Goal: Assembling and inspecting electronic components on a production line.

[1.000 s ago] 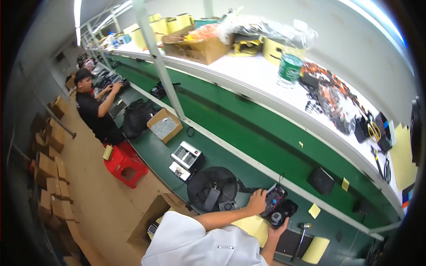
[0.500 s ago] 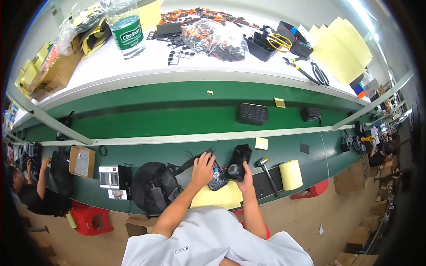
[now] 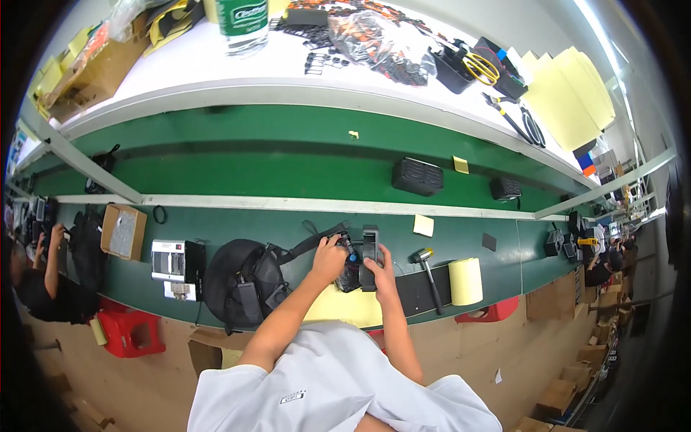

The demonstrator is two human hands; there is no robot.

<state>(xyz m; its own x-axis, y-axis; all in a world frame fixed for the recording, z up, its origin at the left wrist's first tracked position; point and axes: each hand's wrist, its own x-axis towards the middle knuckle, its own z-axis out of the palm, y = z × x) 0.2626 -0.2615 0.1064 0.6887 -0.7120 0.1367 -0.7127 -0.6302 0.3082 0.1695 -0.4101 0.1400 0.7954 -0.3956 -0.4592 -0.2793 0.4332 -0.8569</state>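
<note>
My right hand (image 3: 382, 272) is closed around a long black plastic housing (image 3: 370, 248), held edge-on with its fingers along the right side. Right beside it, my left hand (image 3: 330, 261) is closed, its fingers curled over the top end of a dark device part (image 3: 350, 272) with small components showing. The two pieces are side by side; whether they touch I cannot tell. Beneath them lies a yellow sheet (image 3: 342, 308) on the green bench. A black bag with straps (image 3: 245, 284) sits to the left of my left forearm.
To the right are a hammer (image 3: 430, 279), a black mat (image 3: 409, 291) and a yellow paper roll (image 3: 466, 281). A white-and-black machine (image 3: 175, 261) and a cardboard box (image 3: 123, 232) stand left. Overhead runs a white shelf (image 3: 288, 90). A co-worker (image 3: 44, 277) sits far left.
My right hand has turned the black housing edge-on and brought it left, against or near the other part. My left hand's fingers, spread before, are now curled. The whole view has shifted slightly.
</note>
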